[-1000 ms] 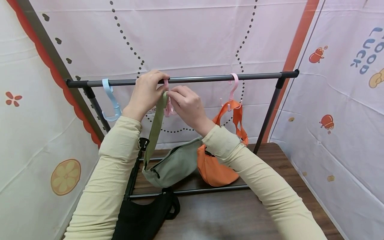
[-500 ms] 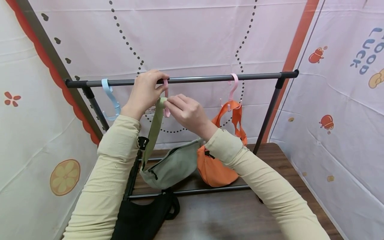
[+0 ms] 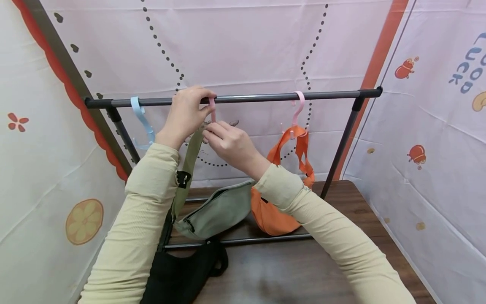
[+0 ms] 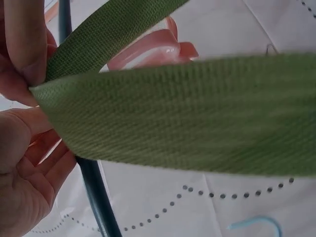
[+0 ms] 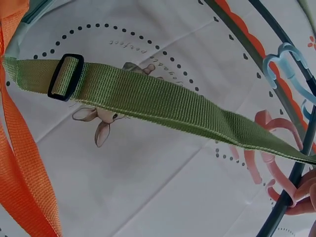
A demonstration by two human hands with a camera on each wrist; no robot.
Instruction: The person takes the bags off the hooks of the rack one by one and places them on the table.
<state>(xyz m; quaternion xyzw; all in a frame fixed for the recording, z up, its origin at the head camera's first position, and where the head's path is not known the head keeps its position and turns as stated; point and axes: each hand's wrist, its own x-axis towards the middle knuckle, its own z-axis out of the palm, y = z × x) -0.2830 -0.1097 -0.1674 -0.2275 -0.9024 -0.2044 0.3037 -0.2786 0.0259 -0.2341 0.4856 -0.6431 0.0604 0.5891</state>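
Note:
My left hand (image 3: 187,112) grips the top of a pink hook (image 3: 212,109) on the black rail (image 3: 250,99). Just below it, my right hand (image 3: 232,143) pinches the upper end of a green webbing strap (image 3: 193,150). The strap belongs to a grey-green waist bag (image 3: 216,211) lying below. In the left wrist view the strap (image 4: 187,116) passes in front of the hook's pink prongs (image 4: 153,49). A black slider (image 5: 66,77) sits on the strap in the right wrist view. My right hand hides the hook's lower part in the head view.
An orange bag (image 3: 273,215) hangs by its strap from another pink hook (image 3: 299,109) at right. A light blue hook (image 3: 142,120) is on the rail at left. A black bag (image 3: 186,272) lies at the front left of the wooden table (image 3: 273,270).
My right hand has moved slightly down and left, lowering the strap's top end along the hook. The grey-green bag's left end has sunk and shifted left. My left hand stays at the rail.

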